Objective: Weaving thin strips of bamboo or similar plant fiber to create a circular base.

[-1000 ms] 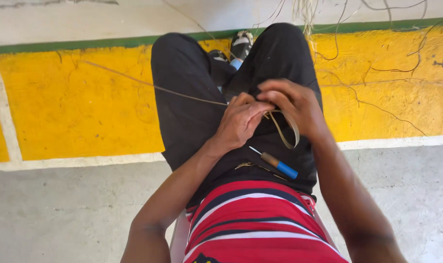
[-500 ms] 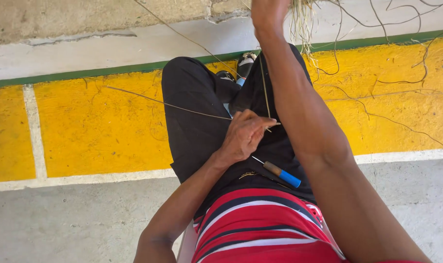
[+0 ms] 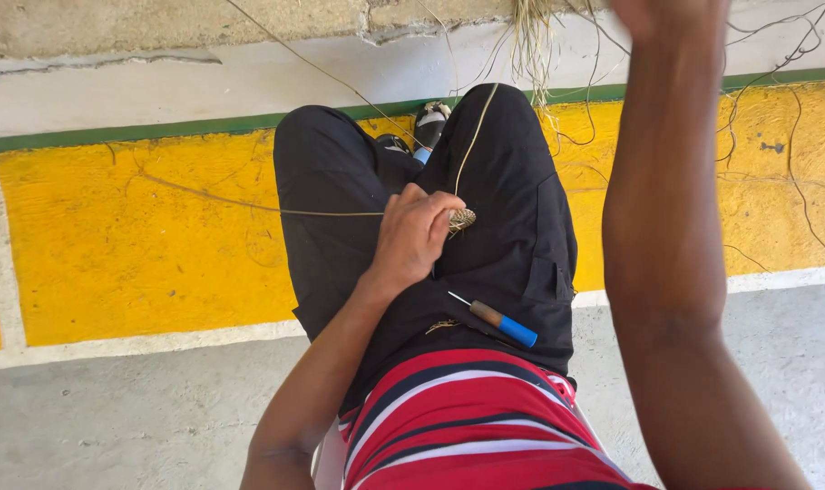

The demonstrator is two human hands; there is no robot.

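A thin pale fibre strand [image 3: 249, 205] runs in from the far left across the yellow painted floor band [image 3: 140, 245], nearly level, and ends at the left hand [image 3: 412, 234], which rests on the lap over the black trousers [image 3: 512, 236]. That hand is curled closed, thumb and fingers pinched around a small woven coil [image 3: 462, 219] of straw-coloured fibre; only the coil's right edge peeks out just past the knuckles, so the piece sits at the hand's right side, touching it. From the coil a second strand [image 3: 474, 136] climbs up and slightly right over the thigh toward a hanging bundle of loose dry fibres [image 3: 530, 36] at the top edge. Below and to the right of the left hand, apart from it, an awl with a brown and blue handle [image 3: 503, 324] lies slanted on the lap, its thin metal tip pointing back toward the hand. Nearer the body is a red, black and white striped shirt [image 3: 467, 426]. Further right, the right forearm rises steeply through the view, and the right hand [image 3: 666, 14] is lifted well above and away from the coil, cut off by the top edge, so its grip cannot be told
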